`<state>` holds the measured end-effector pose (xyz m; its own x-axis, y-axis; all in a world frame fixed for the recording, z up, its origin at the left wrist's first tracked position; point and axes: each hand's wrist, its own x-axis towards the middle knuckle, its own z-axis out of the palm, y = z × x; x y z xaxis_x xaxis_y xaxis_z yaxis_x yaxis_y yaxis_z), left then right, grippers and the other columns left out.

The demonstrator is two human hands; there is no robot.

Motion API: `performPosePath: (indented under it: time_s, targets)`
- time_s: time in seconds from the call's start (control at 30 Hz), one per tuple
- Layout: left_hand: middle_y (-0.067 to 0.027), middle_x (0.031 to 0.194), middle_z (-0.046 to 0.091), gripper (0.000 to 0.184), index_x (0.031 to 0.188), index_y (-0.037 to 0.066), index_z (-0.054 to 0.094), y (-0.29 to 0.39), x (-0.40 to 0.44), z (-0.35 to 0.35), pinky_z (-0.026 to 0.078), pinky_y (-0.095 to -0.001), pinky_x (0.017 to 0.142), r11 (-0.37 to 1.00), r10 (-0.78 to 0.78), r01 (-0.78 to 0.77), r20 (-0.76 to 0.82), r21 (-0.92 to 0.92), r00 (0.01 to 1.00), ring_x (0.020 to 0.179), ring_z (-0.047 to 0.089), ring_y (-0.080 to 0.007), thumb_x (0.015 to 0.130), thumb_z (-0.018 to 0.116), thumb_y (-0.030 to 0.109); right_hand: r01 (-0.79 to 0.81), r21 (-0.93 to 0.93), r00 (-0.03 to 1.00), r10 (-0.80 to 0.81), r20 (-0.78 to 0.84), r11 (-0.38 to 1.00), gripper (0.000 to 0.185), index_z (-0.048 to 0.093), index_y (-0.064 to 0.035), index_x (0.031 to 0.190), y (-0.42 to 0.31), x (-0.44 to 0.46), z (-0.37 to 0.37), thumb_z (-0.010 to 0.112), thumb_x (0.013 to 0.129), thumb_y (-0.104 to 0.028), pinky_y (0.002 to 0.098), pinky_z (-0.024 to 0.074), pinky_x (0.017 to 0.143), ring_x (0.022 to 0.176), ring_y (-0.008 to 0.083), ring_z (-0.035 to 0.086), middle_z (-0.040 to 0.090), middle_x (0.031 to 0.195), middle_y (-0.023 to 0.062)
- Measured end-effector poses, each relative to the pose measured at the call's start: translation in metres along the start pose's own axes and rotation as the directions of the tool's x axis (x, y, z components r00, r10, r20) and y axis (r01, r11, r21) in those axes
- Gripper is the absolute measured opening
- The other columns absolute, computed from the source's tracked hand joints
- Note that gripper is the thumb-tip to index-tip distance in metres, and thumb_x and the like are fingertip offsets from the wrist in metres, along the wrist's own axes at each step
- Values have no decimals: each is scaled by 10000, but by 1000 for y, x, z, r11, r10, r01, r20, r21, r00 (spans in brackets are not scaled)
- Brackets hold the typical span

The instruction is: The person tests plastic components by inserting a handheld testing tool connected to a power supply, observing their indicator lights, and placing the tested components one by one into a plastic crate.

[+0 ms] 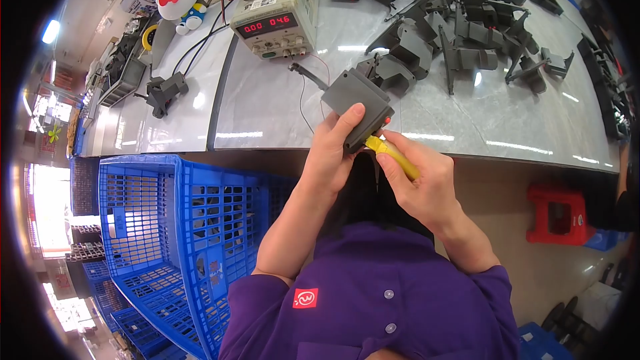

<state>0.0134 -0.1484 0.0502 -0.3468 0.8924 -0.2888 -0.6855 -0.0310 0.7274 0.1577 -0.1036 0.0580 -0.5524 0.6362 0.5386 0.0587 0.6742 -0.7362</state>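
My left hand (333, 143) is closed around a dark grey plastic housing (359, 97), thumb pressed on its flat face. A thin arm sticks out of the housing toward the upper left, and a small red spot shows at its right edge. My right hand (425, 172) grips a yellow utility knife (400, 159). The knife's front end is at the housing's lower right edge; its blade cannot be made out. Both hands are just over the table's front edge. Behind the housing, thin wires run on the table from a power supply (277, 23) with a red lit display.
Many dark grey plastic parts (467, 40) are heaped on the grey table (507, 120). One similar part (163, 93) lies at the left. A blue crate (180, 227) stands below on the left, and a red stool (560, 213) on the right. A plush toy (183, 3) sits behind.
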Motion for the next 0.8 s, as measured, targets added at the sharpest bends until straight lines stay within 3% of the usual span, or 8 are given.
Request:
performPosePath:
  time_s: [0.27, 0.33, 0.4, 0.43, 0.53, 0.63, 0.73, 0.8]
  targets:
    - [-112, 906, 615, 365, 1055, -12, 517, 4, -3, 2, 459, -250, 683, 997, -15, 13, 17, 81, 1000, 784, 586, -147, 868, 567, 298, 70, -61, 997, -72, -37, 996, 277, 578, 39, 1011, -4, -3, 8, 653, 762, -55, 321, 493, 544, 624, 277, 622, 628, 782, 159]
    - [-117, 909, 615, 359, 1051, -14, 520, -7, -1, 0, 457, -254, 694, 991, 134, -134, -16, -7, 991, 791, 585, -149, 874, 559, 296, 72, -58, 994, -76, -80, 996, 278, 583, 40, 1013, -4, -3, 9, 653, 761, -54, 317, 497, 550, 627, 271, 623, 631, 798, 165]
    - [-116, 907, 614, 356, 1045, -16, 522, -10, -4, 4, 458, -258, 706, 993, 61, -65, -37, -96, 997, 796, 585, -151, 875, 558, 295, -163, 141, 987, 160, 31, 976, 280, 588, 42, 1014, -3, -2, 0, 654, 758, -51, 314, 504, 566, 645, 264, 631, 635, 819, 170]
    - [-116, 905, 613, 353, 1038, -17, 523, -10, -4, 5, 459, -262, 717, 983, -13, 4, -50, -184, 999, 801, 586, -154, 877, 558, 295, -162, 141, 987, 159, 32, 977, 280, 588, 42, 1014, -3, -2, 0, 654, 758, -51, 314, 504, 566, 645, 264, 631, 635, 819, 170]
    - [-109, 896, 610, 354, 1022, -21, 523, -6, -1, 1, 466, -263, 728, 993, 14, -13, 2, -117, 1000, 809, 589, -161, 876, 564, 299, 41, -19, 998, -41, -44, 999, 269, 593, 48, 1003, -3, -4, 3, 655, 757, -43, 301, 506, 564, 649, 255, 635, 635, 802, 165]
    - [-107, 900, 610, 352, 1021, -18, 523, -8, -4, 8, 467, -259, 723, 993, 113, -112, 15, -45, 993, 812, 590, -161, 877, 565, 300, 105, -103, 992, -111, -52, 989, 273, 590, 45, 1006, -8, -2, 4, 657, 755, -40, 301, 510, 567, 650, 261, 634, 635, 812, 160]
    - [-111, 930, 609, 348, 1026, -11, 527, -10, -5, 7, 467, -260, 722, 985, 167, -167, 16, -36, 986, 817, 588, -163, 879, 561, 303, 39, -48, 999, -41, -27, 998, 276, 581, 41, 1007, -6, 1, 1, 656, 754, -38, 309, 516, 579, 669, 268, 635, 634, 833, 158]
    - [-117, 957, 609, 357, 1031, -7, 531, -15, -4, 6, 471, -271, 749, 971, 102, -98, 5, -219, 995, 830, 586, -170, 880, 559, 314, 78, -71, 995, -82, -59, 994, 276, 576, 40, 1008, -5, 1, 7, 654, 756, -40, 311, 516, 579, 678, 269, 635, 632, 844, 161]
